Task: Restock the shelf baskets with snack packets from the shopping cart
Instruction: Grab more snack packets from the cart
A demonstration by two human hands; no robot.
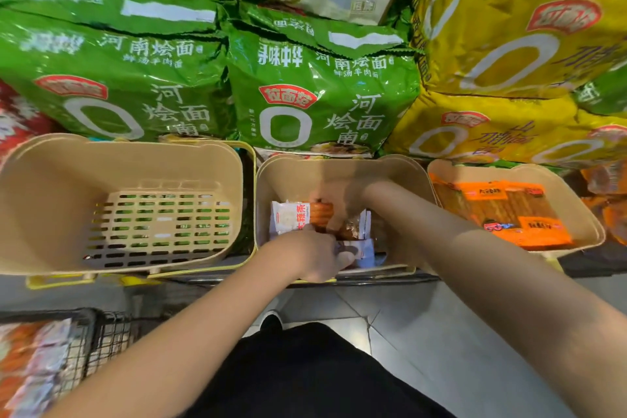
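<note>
Three beige baskets stand in a row on the shelf edge. The left basket [51,180] holds nothing, and its slotted bottom shows. Both my hands are inside the middle basket [400,173]. My left hand [315,254] grips a pale packet [364,253] at the basket's near edge. My right hand [342,200] rests on white and orange snack packets [290,219] deeper in; its fingers are partly hidden. The right basket [587,231] holds orange snack packets [509,210]. The wire shopping cart [98,332] at the lower left carries more packets [30,360].
Large green noodle bags [315,88] and yellow bags [509,44] are stacked right behind the baskets. Red bags [17,119] sit at the far left. Grey floor tiles [407,322] and my dark trousers [305,373] lie below the shelf edge.
</note>
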